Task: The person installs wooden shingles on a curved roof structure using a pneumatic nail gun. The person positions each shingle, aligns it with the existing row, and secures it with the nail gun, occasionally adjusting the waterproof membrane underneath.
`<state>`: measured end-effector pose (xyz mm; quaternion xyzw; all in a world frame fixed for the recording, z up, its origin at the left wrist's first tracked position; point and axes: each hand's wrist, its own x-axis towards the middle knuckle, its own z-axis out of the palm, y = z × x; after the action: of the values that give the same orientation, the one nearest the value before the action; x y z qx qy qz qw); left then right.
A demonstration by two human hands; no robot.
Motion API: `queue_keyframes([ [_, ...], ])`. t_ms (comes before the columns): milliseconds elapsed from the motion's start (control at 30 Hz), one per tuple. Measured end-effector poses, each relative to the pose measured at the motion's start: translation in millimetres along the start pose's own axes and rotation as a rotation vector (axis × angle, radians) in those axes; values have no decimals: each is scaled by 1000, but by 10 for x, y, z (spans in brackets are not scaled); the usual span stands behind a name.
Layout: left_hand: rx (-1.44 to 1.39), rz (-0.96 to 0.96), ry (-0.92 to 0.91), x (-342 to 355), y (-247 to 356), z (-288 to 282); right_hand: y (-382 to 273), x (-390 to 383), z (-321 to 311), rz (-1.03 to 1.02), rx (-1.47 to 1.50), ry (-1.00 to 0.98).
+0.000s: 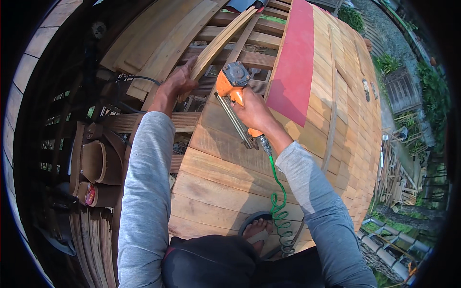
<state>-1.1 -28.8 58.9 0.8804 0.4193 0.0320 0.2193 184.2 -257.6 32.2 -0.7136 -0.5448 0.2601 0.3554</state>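
Note:
In the head view my left hand (178,80) grips the near end of a long, narrow wooden board (216,43), which runs up over the open slats. My right hand (252,113) is wrapped round the handle of an orange pneumatic nail gun (228,81) with a dark top and a long magazine. A green coiled hose (278,206) hangs from the gun toward my sandalled foot (257,233). The gun is over wooden shingles (211,170), beside a red sheet (293,57); its nose is hidden beneath its body.
Wider boards (153,43) lie on the battens (254,60) at upper left, with gaps between them. A leather tool pouch (101,163) is at left above bundled wood pieces (93,240). Beyond the roof's right edge, below, are a pipe scaffold (389,249), timber scraps and plants.

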Motion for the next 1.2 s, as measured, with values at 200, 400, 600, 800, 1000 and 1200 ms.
queue_keyframes([
  [200,65,-27,5,-5,6,-1,41,-202,19,-29,73,-19],
  [400,67,27,50,4,-20,20,-105,-244,171,-15,75,-39],
  [600,83,3,17,-10,25,-26,-119,-468,161,-17,60,-124],
  [800,78,16,17,-34,62,-50,-210,-612,152,-62,42,-135],
  [1000,-17,-24,-32,-24,14,-48,-315,-732,257,-83,121,-175],
  [1200,101,73,52,14,-40,-4,-337,-857,321,-112,77,-205],
])
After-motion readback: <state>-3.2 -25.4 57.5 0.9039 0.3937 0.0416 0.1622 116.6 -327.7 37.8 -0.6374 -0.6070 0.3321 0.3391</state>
